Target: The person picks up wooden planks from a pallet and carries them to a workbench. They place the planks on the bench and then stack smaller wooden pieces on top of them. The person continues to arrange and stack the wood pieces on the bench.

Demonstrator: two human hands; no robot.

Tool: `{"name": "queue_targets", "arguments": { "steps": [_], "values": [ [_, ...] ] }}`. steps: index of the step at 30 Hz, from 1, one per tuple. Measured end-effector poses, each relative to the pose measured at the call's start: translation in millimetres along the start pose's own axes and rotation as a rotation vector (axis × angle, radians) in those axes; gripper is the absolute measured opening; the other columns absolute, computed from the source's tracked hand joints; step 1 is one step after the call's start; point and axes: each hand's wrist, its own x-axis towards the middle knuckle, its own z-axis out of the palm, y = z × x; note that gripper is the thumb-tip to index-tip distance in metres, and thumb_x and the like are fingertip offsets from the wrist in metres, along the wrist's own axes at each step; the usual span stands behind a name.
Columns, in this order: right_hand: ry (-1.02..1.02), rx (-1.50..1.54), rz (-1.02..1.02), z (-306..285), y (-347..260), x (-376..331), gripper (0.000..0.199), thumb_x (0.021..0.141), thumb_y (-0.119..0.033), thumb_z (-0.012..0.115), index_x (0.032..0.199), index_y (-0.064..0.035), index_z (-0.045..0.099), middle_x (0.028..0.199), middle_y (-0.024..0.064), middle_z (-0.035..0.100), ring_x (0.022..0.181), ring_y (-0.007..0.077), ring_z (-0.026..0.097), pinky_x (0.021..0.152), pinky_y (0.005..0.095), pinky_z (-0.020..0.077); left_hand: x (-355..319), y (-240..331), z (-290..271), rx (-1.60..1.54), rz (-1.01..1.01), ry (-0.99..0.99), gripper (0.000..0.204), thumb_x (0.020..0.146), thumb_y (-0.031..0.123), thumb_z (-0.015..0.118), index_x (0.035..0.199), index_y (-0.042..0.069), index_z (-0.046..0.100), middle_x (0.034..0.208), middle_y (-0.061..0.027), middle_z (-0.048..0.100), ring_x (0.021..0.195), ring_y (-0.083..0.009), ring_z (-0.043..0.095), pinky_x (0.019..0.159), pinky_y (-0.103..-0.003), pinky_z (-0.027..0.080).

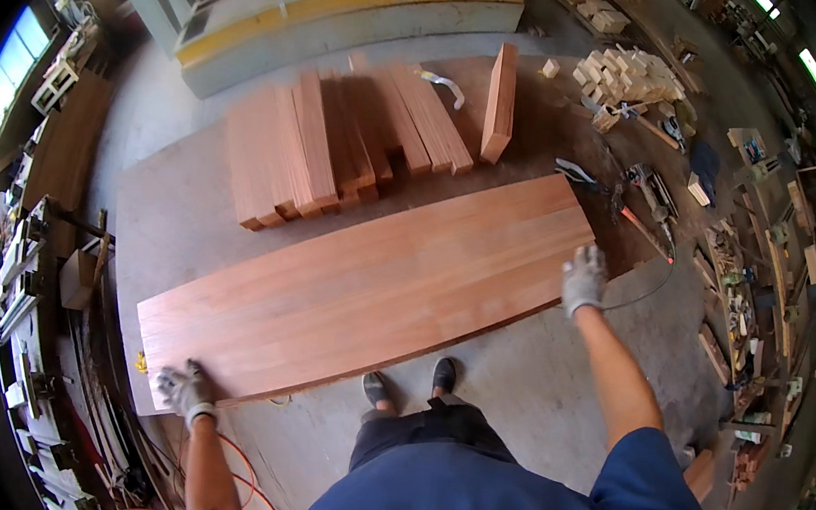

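Note:
A long reddish-brown wooden panel (374, 286) lies flat in front of me, its long near edge toward my body. My left hand (186, 391), in a grey-white work glove, rests at the panel's near left corner with the fingers spread. At the right end, my right hand (584, 278), gloved likewise, is at the near corner with its fingers stretched out; whether the fingertips press on the edge is hard to see. Behind the panel sits a row of reddish wooden boards (315, 144), and one thicker board (500, 104) stands apart to their right.
Pliers (578, 174), an orange-handled tool (644, 232) and a power tool (652, 192) lie beyond the panel's right end. Pale wood blocks (629, 79) are heaped farther back. A yellow-striped machine (356, 7) stands behind. An orange hose (247, 478) runs across the floor at left.

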Motion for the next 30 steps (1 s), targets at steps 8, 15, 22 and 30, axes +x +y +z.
{"name": "queue_targets", "arguments": {
  "steps": [8,15,22,30],
  "values": [
    [-0.019,0.365,-0.560,-8.9,-157.2,-108.4,0.085,0.091,-0.048,0.066,0.150,0.0071,0.041,0.160,0.0294,0.032,0.152,0.0456,0.023,0.126,0.0584,0.0118,-107.6,97.0,11.2,-0.201,0.556,0.037,0.096,0.097,0.058,0.055,0.161,-0.003,0.019,0.169,-0.0261,0.015,0.158,-0.0406,0.006,0.127,-0.054,-0.001],
    [-0.128,0.292,-0.707,-21.5,-175.1,-90.7,0.092,0.088,-0.052,0.069,0.153,0.0054,0.038,0.162,0.0300,0.029,0.153,0.0465,0.020,0.126,0.0571,0.0112,-165.3,152.8,-17.2,-0.261,0.672,0.084,0.094,0.094,0.060,0.058,0.158,-0.003,0.030,0.164,-0.0296,0.025,0.155,-0.0451,0.015,0.125,-0.059,0.004],
    [-0.021,0.271,-0.631,-9.5,-171.5,-43.3,0.097,0.087,-0.054,0.070,0.156,0.0029,0.032,0.162,0.0316,0.026,0.153,0.0470,0.018,0.126,0.0571,0.0084,-173.3,156.2,-23.9,-0.292,0.659,0.105,0.092,0.094,0.059,0.060,0.157,-0.001,0.032,0.164,-0.0281,0.027,0.154,-0.0447,0.017,0.126,-0.058,0.006],
    [0.040,0.307,-0.649,-9.0,-170.5,-40.9,0.092,0.087,-0.052,0.069,0.154,0.0015,0.037,0.161,0.0308,0.029,0.152,0.0458,0.022,0.125,0.0584,0.0116,-177.0,159.5,-34.2,-0.245,0.635,0.071,0.091,0.094,0.058,0.059,0.157,-0.001,0.032,0.164,-0.0279,0.027,0.154,-0.0441,0.017,0.126,-0.057,0.006]
  ]
}}
